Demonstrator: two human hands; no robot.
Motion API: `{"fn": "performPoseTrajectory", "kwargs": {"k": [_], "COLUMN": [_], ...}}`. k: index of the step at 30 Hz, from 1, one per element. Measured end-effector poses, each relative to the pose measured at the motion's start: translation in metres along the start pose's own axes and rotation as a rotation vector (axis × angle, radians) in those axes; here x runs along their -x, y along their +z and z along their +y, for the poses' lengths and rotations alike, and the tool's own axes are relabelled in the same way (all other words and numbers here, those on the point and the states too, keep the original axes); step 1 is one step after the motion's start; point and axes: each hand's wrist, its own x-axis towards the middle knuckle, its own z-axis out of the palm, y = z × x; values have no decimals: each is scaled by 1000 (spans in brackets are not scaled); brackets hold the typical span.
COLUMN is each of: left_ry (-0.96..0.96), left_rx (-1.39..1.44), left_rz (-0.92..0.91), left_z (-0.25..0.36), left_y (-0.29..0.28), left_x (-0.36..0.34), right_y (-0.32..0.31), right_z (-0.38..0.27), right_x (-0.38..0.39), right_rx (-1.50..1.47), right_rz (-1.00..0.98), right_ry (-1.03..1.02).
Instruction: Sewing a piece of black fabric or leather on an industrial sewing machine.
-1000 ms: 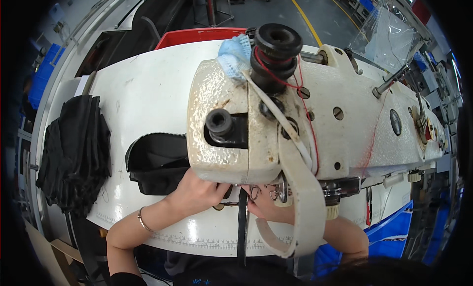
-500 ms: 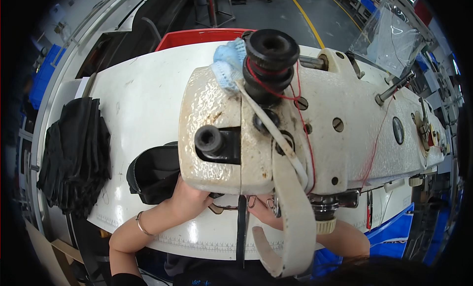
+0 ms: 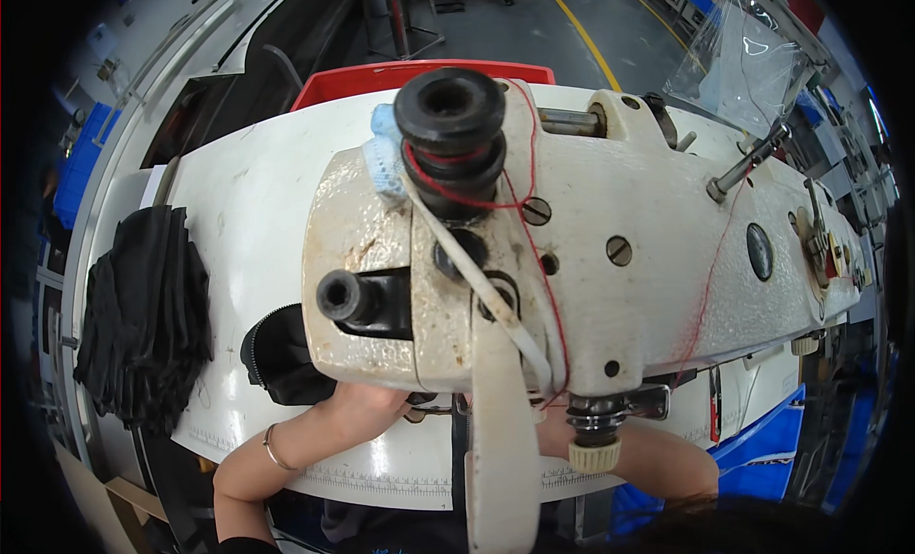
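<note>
A white sewing machine head point(image 3: 457, 306) fills the middle, with red thread around its black knob point(image 3: 448, 125). My left hand point(image 3: 367, 411) is closed, its fingertips partly hidden by the machine, on the edge of a black zippered pouch point(image 3: 286, 359) that lies open to the left. From the machine a black zipper strip point(image 3: 459, 468) runs toward me over the table's front edge. Behind the machine's white curved lever point(image 3: 505, 449), my right hand point(image 3: 553, 435) shows only in part, close to the sewing area; its fingers are hidden.
A stack of black fabric pieces point(image 3: 148, 316) hangs over the left of the white table point(image 3: 248, 192). Beyond the far edge is a red bin point(image 3: 334, 82). Blue material point(image 3: 762, 459) lies at the lower right, and a ruler scale runs along the front edge.
My view has shifted, so the machine head sits farther left and its lever now covers more of my right hand. My left hand stays by the pouch, its fingertips slightly more hidden.
</note>
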Motion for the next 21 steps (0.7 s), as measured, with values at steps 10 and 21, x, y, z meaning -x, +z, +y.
{"fn": "performPoseTrajectory", "kwargs": {"k": [10, 21], "left_ry": [-28, -91], "left_rx": [21, 47], "left_rz": [-50, 9], "left_z": [6, 11], "left_y": [-9, -3], "left_x": [-1, -6], "right_y": [-6, 1], "right_z": [-3, -4], "right_x": [-1, 5], "right_rx": [413, 338], "right_rz": [-64, -106], "right_ry": [-199, -155]}}
